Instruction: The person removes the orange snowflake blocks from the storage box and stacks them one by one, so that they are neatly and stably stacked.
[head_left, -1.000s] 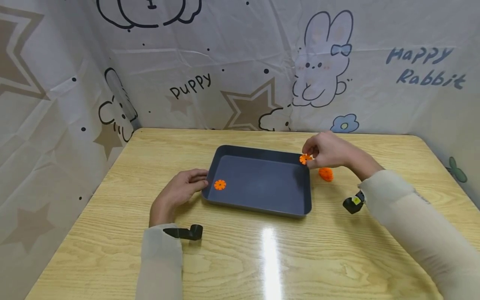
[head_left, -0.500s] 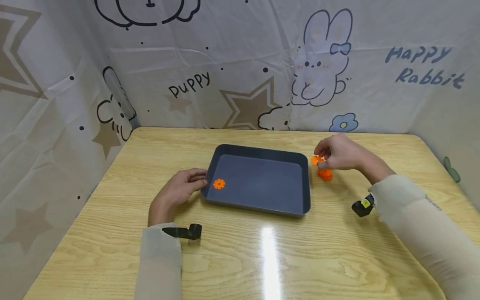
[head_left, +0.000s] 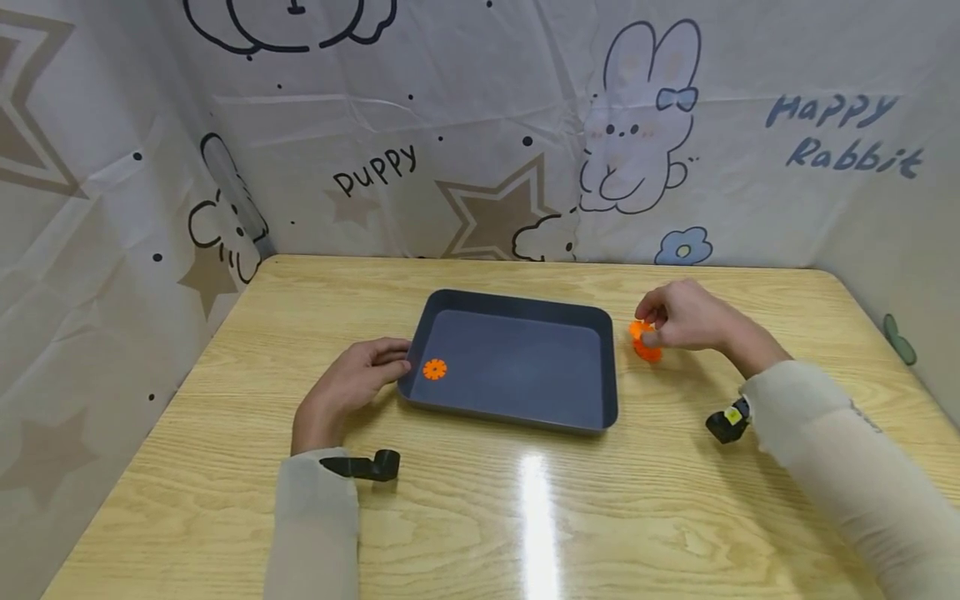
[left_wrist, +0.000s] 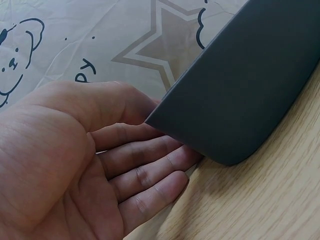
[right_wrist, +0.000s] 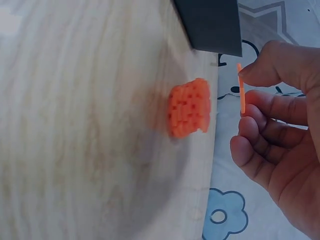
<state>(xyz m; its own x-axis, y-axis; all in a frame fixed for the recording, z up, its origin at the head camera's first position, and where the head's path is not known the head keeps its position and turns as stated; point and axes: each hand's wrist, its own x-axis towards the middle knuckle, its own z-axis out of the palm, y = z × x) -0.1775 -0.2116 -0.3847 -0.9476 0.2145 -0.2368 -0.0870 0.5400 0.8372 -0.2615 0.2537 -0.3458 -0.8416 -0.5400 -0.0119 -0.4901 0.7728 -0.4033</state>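
Note:
A dark grey tray (head_left: 609, 367) lies mid-table with one orange toothed disc (head_left: 434, 369) inside near its left wall. My left hand (head_left: 390, 362) rests flat on the table, straight fingers (left_wrist: 145, 175) touching the tray's left wall (left_wrist: 240, 90). Just right of the tray, my right hand (head_left: 647, 327) pinches a thin orange disc (right_wrist: 242, 89) between thumb and fingertips. It hovers close over a small stack of orange discs (head_left: 649, 352) on the table, also in the right wrist view (right_wrist: 189, 107).
The wooden table (head_left: 480, 517) is walled on three sides by a cartoon-printed cloth (head_left: 480, 125). Black camera mounts sit at my left wrist (head_left: 371, 465) and right wrist (head_left: 726, 421). A glare streak runs down the table's front.
My right hand moved right and slightly down from the tray's far right corner to over the orange stack, still pinching the disc. The left hand stayed put.

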